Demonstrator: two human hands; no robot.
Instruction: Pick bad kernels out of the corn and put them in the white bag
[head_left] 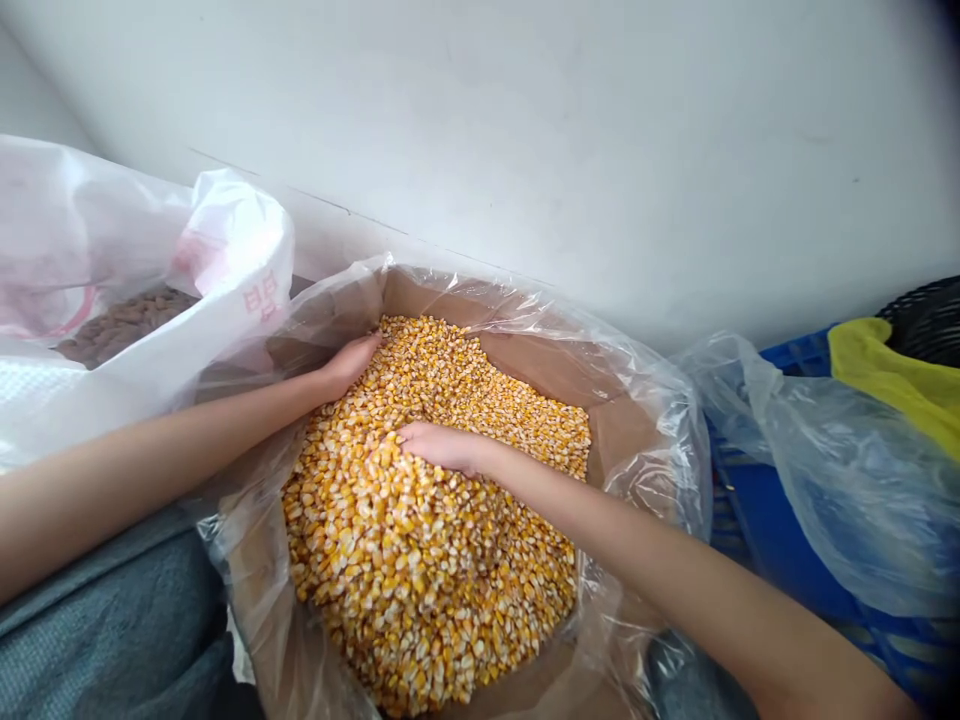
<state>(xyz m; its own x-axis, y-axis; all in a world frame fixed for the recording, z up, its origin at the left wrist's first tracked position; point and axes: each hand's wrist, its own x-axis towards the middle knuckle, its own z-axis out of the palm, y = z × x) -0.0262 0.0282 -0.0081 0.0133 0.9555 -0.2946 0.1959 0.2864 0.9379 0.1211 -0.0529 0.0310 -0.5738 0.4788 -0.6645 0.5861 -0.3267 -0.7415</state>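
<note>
While dried yellow corn kernels [435,580] lie heaped in a brown cardboard box [540,365] lined with a clear plastic bag [660,440], the left hand [349,365] is held open and slightly curved at the far edge of the heap. The right hand [442,447] is pressed into the kernels, though whether any are held cannot be told. Kernels could be spilled if the bag were snagged and dragged over the box rim, toward the white woven sack [225,260] of brown pellets [127,325].

Corn [427,540] in plastic-lined carton [540,365], sack [225,250] L, crate [787,352] R, wall [600,150] behind
</note>
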